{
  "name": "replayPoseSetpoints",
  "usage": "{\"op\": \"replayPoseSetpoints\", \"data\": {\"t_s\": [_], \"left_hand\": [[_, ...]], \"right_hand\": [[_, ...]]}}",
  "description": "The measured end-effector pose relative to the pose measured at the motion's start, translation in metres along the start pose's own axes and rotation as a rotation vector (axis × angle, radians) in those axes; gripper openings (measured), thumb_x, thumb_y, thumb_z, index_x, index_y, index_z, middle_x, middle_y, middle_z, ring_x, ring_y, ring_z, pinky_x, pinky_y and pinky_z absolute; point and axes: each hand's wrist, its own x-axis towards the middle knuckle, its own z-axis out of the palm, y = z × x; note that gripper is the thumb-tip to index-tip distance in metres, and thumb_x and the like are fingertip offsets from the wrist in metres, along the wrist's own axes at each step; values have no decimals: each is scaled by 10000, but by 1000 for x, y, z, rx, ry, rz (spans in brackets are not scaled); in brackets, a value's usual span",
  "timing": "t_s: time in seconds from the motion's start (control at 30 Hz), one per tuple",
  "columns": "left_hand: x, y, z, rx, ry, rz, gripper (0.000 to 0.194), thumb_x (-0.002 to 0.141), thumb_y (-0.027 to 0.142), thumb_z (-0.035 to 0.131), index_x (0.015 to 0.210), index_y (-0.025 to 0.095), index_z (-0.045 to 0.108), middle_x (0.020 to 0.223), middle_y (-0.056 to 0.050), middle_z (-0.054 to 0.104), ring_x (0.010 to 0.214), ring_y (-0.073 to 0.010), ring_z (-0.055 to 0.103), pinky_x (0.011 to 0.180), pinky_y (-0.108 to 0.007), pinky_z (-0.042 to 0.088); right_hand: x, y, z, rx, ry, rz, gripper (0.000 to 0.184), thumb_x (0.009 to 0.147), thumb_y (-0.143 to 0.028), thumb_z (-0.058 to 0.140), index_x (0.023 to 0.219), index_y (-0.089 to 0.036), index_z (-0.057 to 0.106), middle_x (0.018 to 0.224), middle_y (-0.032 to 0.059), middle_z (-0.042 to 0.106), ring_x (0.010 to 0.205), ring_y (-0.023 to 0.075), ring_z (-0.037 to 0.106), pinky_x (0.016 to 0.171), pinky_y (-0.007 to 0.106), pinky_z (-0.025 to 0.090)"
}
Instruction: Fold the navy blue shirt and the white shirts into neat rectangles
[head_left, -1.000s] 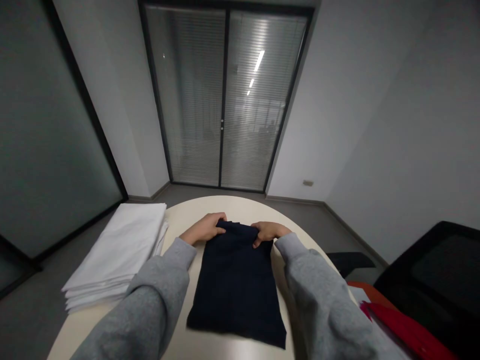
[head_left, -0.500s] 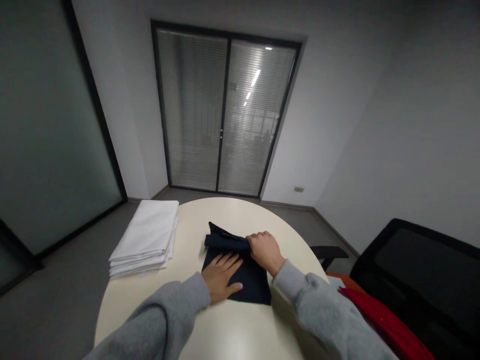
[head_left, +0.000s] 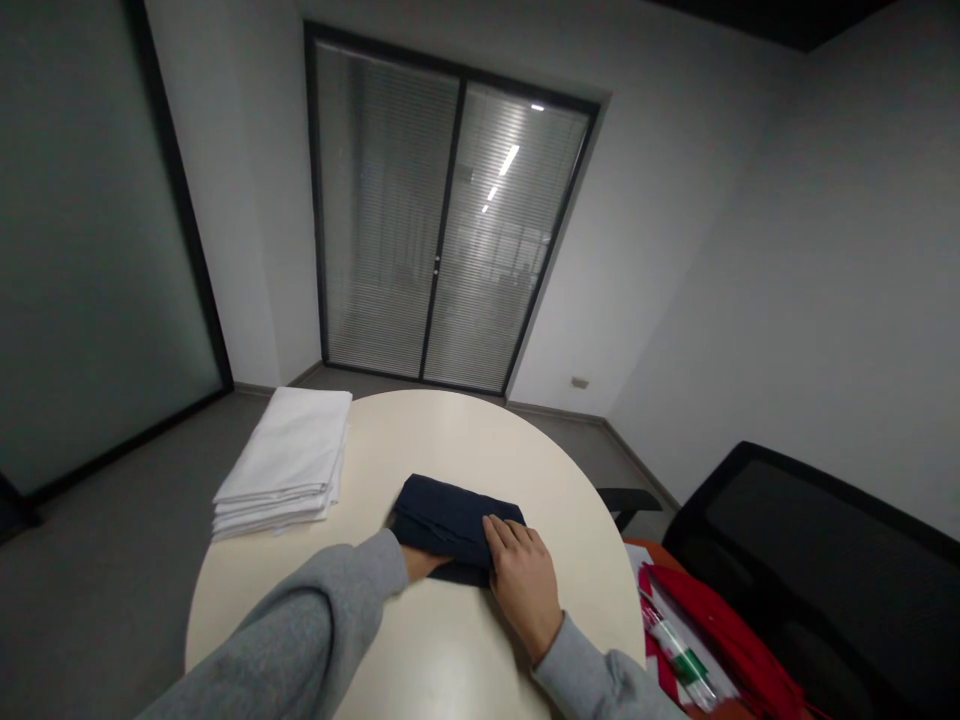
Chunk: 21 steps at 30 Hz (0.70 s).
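A dark navy cloth (head_left: 450,505) lies on the round table, its far part folded over toward me. My left hand (head_left: 424,563) reaches in under the folded layer; its fingers are hidden by the cloth. At the cloth's right edge is my right hand (head_left: 523,575), fingers close together on the top layer near the corner, closed on the fabric. The thumb side of that hand is against the cloth's edge.
A stack of folded white cloths (head_left: 285,460) sits at the left of the pale round table (head_left: 442,410). To the right stands a black mesh chair (head_left: 810,560) with a red cloth item (head_left: 720,620) and a clear packet on its seat.
My right hand has brought the raised far part of the navy cloth down toward me. The left hand, earlier spread flat on top, is now covered by the fold. The view has shifted slightly.
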Motion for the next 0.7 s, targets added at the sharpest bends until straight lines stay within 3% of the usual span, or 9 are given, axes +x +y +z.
{"op": "replayPoseSetpoints", "data": {"t_s": [0.07, 0.13, 0.2, 0.27, 0.33, 0.43, 0.57, 0.63, 0.7], "left_hand": [[-17, -15, -36, -6, 86, -107, 492, 947, 387, 569, 1432, 328, 628, 1486, -12, 621, 1416, -278, 535, 1222, -435, 386], [-36, -24, -77, -7, 178, -236, 426, 964, 347, 492, 1342, 301, 685, 1332, -29, 732, 1285, -264, 646, 1135, -406, 479], [-46, -19, -113, 22, 366, -360, 432, 1006, 335, 387, 1298, 244, 693, 1292, -59, 747, 1220, -247, 681, 1095, -382, 507], [-42, 3, -130, 48, 539, -345, 452, 1045, 391, 348, 1335, 230, 655, 1328, -64, 724, 1245, -231, 658, 1114, -368, 484], [-26, 31, -125, 87, 550, -206, 482, 1051, 464, 392, 1424, 234, 593, 1432, -67, 659, 1350, -241, 577, 1178, -398, 417], [1, 58, -84, 163, 343, -32, 607, 1013, 542, 496, 1554, 268, 473, 1616, -59, 476, 1513, -307, 380, 1254, -524, 272], [10, 51, -33, 182, 112, 20, 659, 1016, 593, 464, 1604, 303, 400, 1681, -49, 362, 1552, -343, 296, 1253, -608, 203], [9, 43, -24, 188, 94, 20, 657, 1019, 573, 463, 1614, 309, 381, 1699, -45, 322, 1563, -344, 269, 1257, -613, 181], [7, 40, -23, 201, 107, 34, 661, 1005, 517, 506, 1620, 318, 368, 1703, -43, 315, 1568, -340, 255, 1265, -598, 164]], "right_hand": [[-6, 2, 12, 6, -21, -11, 607, 922, -113, 488, 1518, -209, 547, 1522, 52, 579, 1344, 277, 546, 1115, 398, 413], [-10, 3, 24, 3, -39, -25, 627, 912, -116, 502, 1529, -226, 533, 1549, 40, 549, 1370, 283, 529, 1125, 409, 415], [-11, 3, 31, -10, -43, -39, 627, 921, -132, 506, 1541, -225, 516, 1564, 48, 531, 1379, 294, 522, 1127, 427, 422], [-10, 1, 32, -24, -41, -53, 621, 935, -134, 492, 1550, -211, 502, 1565, 69, 528, 1376, 302, 524, 1122, 441, 429], [-11, 1, 29, -27, -37, -62, 612, 946, -129, 471, 1554, -199, 495, 1566, 84, 525, 1379, 303, 521, 1124, 441, 427], [-22, 3, 19, -13, -56, -77, 610, 960, -169, 480, 1569, -178, 469, 1597, 96, 481, 1421, 305, 486, 1162, 436, 390], [-34, -2, -8, 9, -130, -70, 629, 965, -434, 571, 1520, -138, 536, 1567, 163, 503, 1441, 371, 469, 1226, 529, 297], [-23, -12, -23, 32, -90, -60, 646, 973, -544, 554, 1485, -152, 578, 1532, 168, 545, 1439, 387, 469, 1240, 559, 262], [-2, -23, -32, 91, 30, -62, 616, 1025, -528, 476, 1539, -190, 511, 1589, 119, 491, 1485, 342, 415, 1266, 529, 222]]}}
